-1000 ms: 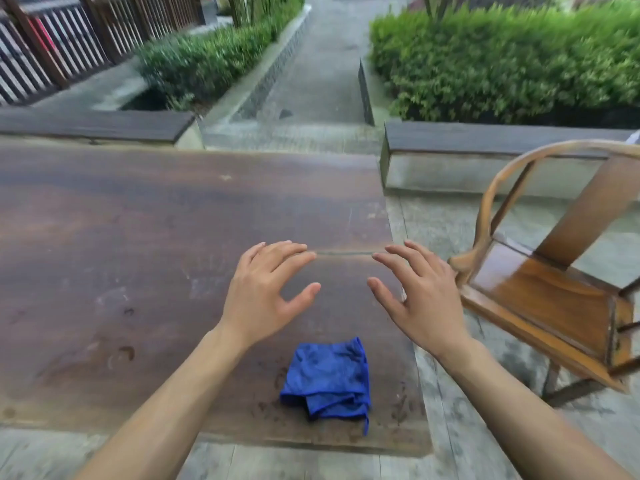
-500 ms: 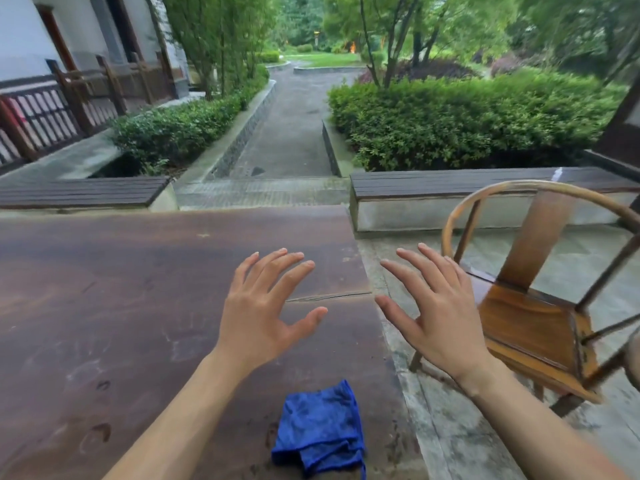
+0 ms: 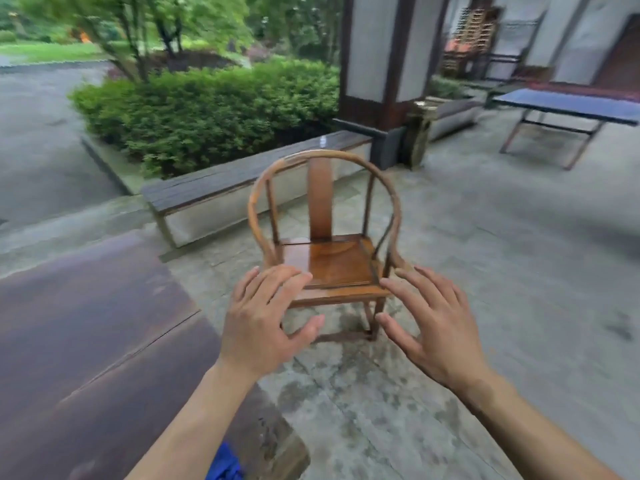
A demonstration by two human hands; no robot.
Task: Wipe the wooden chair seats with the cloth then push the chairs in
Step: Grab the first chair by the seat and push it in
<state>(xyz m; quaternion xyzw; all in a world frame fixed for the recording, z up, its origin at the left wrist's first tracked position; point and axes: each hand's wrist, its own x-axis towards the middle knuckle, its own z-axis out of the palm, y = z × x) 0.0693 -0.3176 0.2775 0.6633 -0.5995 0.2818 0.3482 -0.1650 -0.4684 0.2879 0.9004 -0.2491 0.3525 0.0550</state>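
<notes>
Two empty hands, left point(image 3: 265, 323) and right point(image 3: 438, 327), fingers spread, raised before the chair point(image 3: 325, 237) standing apart from the desk point(image 3: 86, 323); cloth point(image 3: 225, 467) lying there untouched, so wiping and pushing apparently not yet begun.

both hands point(image 3: 346, 327) hover spread before the wooden chair point(image 3: 325, 251).
</notes>
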